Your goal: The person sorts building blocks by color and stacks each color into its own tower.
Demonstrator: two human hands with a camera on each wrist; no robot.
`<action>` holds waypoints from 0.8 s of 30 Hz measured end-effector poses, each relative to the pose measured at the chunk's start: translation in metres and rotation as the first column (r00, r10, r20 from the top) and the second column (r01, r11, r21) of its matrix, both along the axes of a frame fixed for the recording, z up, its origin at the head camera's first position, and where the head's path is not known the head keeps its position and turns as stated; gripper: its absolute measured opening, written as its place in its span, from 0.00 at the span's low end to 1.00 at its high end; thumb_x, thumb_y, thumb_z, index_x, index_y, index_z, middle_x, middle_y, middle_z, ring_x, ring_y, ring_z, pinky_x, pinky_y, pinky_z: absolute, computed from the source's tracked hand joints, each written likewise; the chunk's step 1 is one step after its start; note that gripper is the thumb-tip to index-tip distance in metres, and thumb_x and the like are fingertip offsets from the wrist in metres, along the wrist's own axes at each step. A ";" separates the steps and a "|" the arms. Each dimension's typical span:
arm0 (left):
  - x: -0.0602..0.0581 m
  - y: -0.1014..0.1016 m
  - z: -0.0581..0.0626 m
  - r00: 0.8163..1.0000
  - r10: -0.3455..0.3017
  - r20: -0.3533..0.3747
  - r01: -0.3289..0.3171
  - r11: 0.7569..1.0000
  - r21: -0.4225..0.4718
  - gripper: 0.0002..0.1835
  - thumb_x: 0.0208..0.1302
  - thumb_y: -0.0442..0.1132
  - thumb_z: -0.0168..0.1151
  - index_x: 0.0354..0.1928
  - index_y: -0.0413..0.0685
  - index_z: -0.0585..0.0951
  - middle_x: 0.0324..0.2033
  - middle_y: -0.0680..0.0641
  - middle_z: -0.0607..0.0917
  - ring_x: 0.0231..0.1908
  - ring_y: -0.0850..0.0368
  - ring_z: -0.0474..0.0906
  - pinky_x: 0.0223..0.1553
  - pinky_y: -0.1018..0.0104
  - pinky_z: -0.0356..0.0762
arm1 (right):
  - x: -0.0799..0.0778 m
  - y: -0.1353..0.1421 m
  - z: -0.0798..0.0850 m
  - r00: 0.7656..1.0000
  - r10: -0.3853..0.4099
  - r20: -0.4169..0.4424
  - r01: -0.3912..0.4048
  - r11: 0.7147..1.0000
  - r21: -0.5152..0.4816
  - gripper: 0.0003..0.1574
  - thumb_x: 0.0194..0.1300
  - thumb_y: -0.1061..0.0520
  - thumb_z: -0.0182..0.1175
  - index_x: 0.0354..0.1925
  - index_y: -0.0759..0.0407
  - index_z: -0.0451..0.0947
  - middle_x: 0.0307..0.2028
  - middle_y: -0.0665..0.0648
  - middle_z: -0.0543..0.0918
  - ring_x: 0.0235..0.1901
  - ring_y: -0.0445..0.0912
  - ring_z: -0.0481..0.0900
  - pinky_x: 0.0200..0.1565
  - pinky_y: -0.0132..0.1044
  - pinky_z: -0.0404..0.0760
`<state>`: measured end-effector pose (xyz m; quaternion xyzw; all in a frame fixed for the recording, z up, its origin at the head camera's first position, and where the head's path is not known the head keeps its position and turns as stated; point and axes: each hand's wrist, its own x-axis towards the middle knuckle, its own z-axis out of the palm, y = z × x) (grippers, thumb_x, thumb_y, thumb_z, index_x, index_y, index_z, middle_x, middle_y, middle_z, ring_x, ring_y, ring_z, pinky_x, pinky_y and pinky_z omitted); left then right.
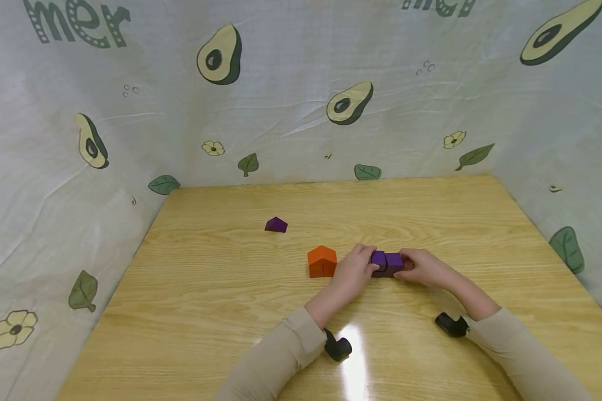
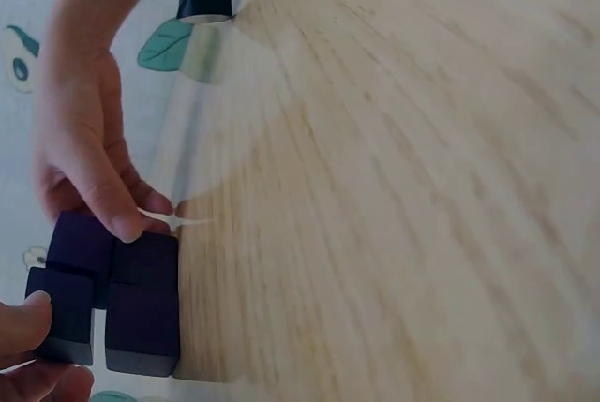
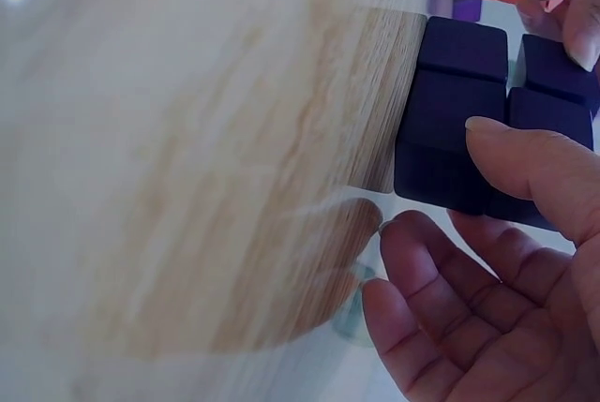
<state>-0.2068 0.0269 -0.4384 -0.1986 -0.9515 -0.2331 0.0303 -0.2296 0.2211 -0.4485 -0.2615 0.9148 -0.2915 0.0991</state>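
Note:
Several purple cubes stand in a two-by-two stack on the table. My left hand (image 1: 350,272) pinches the upper left cube (image 2: 62,316) between thumb and fingers, and a narrow gap shows between it and its neighbours. At the stack's right side, my right hand (image 1: 423,267) holds the upper right cube (image 1: 394,262) and the cube under it (image 3: 448,126). Its thumb (image 3: 525,163) lies on their near faces, with fingers on the outer side. The lower left cube (image 3: 464,46) rests on the table, untouched as far as I can see.
Just left of my left hand stands an orange house-shaped group of blocks (image 1: 323,262). Farther back and left lies a purple wedge-shaped block (image 1: 276,225). The wooden table (image 1: 221,312) meets a cloth (image 1: 281,133) printed with avocados at its back and sides.

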 end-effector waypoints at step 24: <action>0.001 0.003 -0.009 0.989 0.066 0.135 -0.069 0.997 0.020 0.29 0.51 0.46 0.56 0.56 0.52 0.63 0.43 0.48 0.72 0.38 0.57 0.73 0.33 0.69 0.71 | 0.002 -0.004 0.002 0.999 -0.023 0.046 0.023 1.000 -0.017 0.25 0.47 0.53 0.61 0.43 0.62 0.68 0.21 0.50 0.71 0.20 0.41 0.66 0.22 0.30 0.67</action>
